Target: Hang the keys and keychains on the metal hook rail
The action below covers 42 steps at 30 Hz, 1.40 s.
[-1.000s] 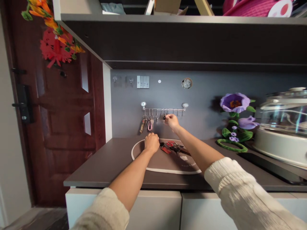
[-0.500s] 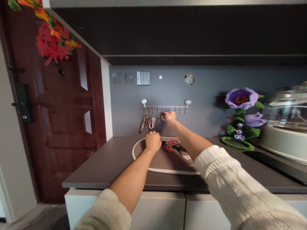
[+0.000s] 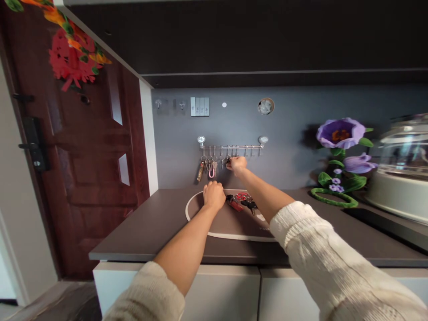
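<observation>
My right hand (image 3: 238,166) is raised at the wall, fingers pinched on a small bunch of keys (image 3: 229,162) just below the hook rail (image 3: 230,146). Its ring is up at one of the hooks; whether it hangs there I cannot tell. To the left hang a brown tag keychain (image 3: 200,171), a pink loop keychain (image 3: 211,170) and several rings with keys. My left hand (image 3: 214,196) is low over the brown mat (image 3: 227,225), back up and fingers curled; its palm is hidden. Beside it lies a pile of keys (image 3: 245,203) with red and black pieces.
A dark shelf (image 3: 234,40) overhangs the counter (image 3: 140,227). On the right stand purple fabric flowers (image 3: 341,133) with a green base and a clear-topped white appliance (image 3: 401,187). A dark red door (image 3: 90,187) is at the left. Two small clear hooks (image 3: 182,105) are on the wall.
The view has shifted slightly. My right hand stays at the rail with the keys, its fingers barely moved. My left hand keeps its place over the mat.
</observation>
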Each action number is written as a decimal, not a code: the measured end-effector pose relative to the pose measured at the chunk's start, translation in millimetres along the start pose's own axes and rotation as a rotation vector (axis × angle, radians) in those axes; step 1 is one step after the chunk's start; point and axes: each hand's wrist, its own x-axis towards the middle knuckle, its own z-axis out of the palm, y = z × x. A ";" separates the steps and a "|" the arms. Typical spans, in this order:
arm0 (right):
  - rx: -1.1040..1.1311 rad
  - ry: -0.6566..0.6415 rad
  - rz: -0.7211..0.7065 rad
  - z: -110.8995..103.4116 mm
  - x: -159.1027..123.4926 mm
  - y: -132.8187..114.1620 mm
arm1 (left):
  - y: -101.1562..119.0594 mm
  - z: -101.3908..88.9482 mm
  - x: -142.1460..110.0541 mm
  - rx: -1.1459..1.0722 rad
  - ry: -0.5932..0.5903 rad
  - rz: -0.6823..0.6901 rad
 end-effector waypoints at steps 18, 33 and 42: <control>-0.032 -0.066 -0.015 -25.2 -17.8 0.7 | -4.6 -4.9 -0.4 0.036 -0.006 0.017; -0.343 -0.197 -0.313 -76.6 -66.4 35.4 | -12.1 4.5 0.1 -0.007 -0.152 0.158; -0.765 -0.276 -0.485 -85.2 -79.0 49.6 | -10.5 9.8 -2.5 0.010 -0.276 0.124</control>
